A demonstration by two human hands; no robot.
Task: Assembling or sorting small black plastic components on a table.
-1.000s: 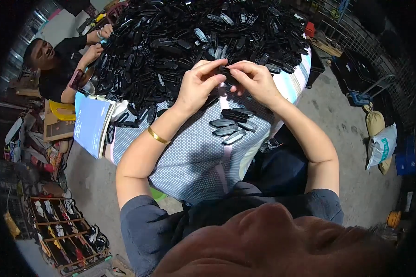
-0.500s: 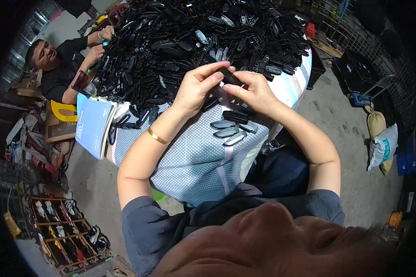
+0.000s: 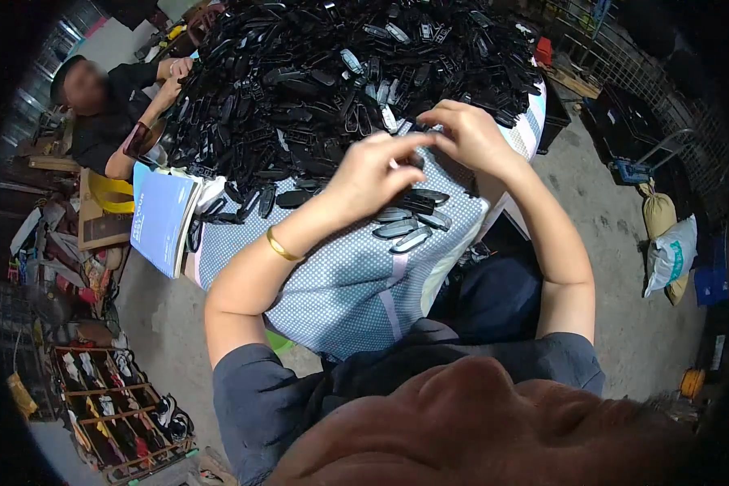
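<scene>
My left hand hovers above the near edge of the pile, its fingers stretched to the right and its thumb held apart, with nothing seen in it. My right hand is bent over the cloth's right part, fingertips beside a dark piece at the pile's edge. Whether it grips that piece is hidden. Below my left hand lies a small group of casings, shaped like key fobs; one grey, glossy casing is nearest me. The large pile of black plastic casings spreads across the table beyond both hands.
A patterned cloth covers the table's near side. A blue-covered book lies at its left edge. Another person sits at the far left, hands at the pile. Sacks stand on the floor at right, a rack at lower left.
My hands held a dark piece together before; now they are apart from that grip. My left hand has turned and stretched rightward, and my right hand has risen toward the pile's edge.
</scene>
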